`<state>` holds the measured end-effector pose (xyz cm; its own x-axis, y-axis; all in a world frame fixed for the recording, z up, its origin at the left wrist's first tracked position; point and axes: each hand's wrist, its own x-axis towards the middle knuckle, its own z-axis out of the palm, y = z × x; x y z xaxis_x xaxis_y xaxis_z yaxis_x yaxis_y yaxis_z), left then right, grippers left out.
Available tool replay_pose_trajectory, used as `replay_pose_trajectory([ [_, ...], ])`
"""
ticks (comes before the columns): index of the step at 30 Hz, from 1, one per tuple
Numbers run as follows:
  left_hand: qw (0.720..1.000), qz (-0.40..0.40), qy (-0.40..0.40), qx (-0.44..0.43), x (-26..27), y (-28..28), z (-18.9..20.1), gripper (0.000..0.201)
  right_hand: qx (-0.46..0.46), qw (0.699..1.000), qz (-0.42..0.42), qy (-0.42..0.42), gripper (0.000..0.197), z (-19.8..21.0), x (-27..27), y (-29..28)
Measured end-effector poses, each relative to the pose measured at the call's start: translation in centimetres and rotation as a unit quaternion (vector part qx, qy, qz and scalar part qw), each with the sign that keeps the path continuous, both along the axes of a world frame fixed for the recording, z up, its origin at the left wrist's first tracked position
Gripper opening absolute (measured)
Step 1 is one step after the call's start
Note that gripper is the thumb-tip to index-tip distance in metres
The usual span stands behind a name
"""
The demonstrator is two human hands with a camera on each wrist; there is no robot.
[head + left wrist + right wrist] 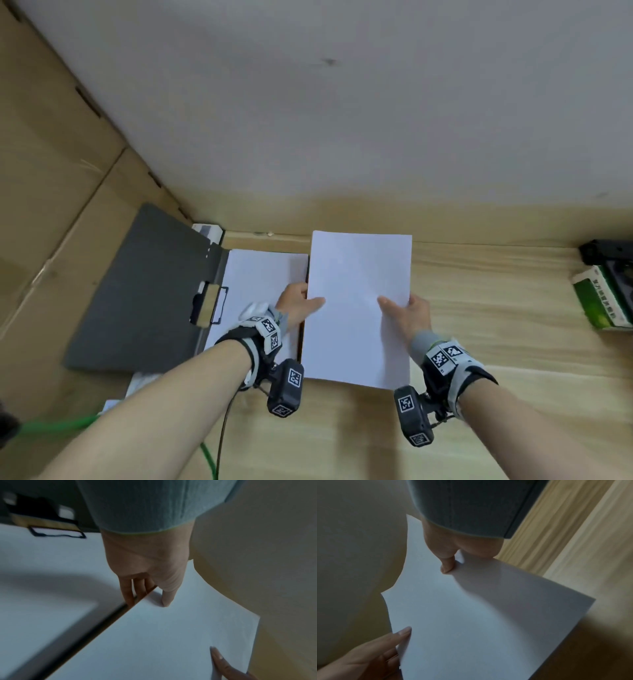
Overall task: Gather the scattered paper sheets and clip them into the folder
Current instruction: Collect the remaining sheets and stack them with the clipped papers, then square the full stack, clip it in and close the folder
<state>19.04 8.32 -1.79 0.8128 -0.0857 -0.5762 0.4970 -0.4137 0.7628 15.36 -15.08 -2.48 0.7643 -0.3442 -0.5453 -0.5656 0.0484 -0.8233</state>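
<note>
Both hands hold a white paper stack [358,308] upright-tilted above the wooden desk. My left hand [301,303] pinches its left edge, thumb on the front face, fingers behind. My right hand [406,317] pinches its right edge the same way. In the left wrist view the left hand [147,588] grips the paper stack [154,642]; in the right wrist view the right hand [453,555] grips the paper stack [471,615]. To the left lies the open grey folder [144,291] with its clip [209,305] and a white sheet [260,281] on its right half.
Cardboard boxes [44,171] line the left side, a white wall [342,102] stands behind the desk. A green and white box [603,298] and a dark device [606,251] sit at the right edge. A green cable [68,423] runs at the lower left.
</note>
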Motion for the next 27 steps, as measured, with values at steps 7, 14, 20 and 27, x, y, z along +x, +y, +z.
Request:
replay_pose_trajectory([
  [7,0.964,0.053,-0.026,0.258,-1.3,12.6,-4.6,0.036,0.013,0.998,0.036,0.043,0.021,-4.3,1.5,10.1],
  [14,0.907,0.004,0.014,0.422,0.0,18.3,-7.4,0.031,-0.020,0.995,0.052,0.079,0.023,-6.7,2.5,15.0],
  [20,0.889,-0.105,-0.018,0.446,1.1,14.2,-7.2,0.027,-0.042,0.994,0.042,0.094,0.021,-6.7,1.3,11.9],
  [27,0.877,-0.264,0.031,0.400,-0.3,4.8,-6.7,0.017,-0.086,0.990,0.028,0.112,0.031,-5.8,-1.7,3.9],
])
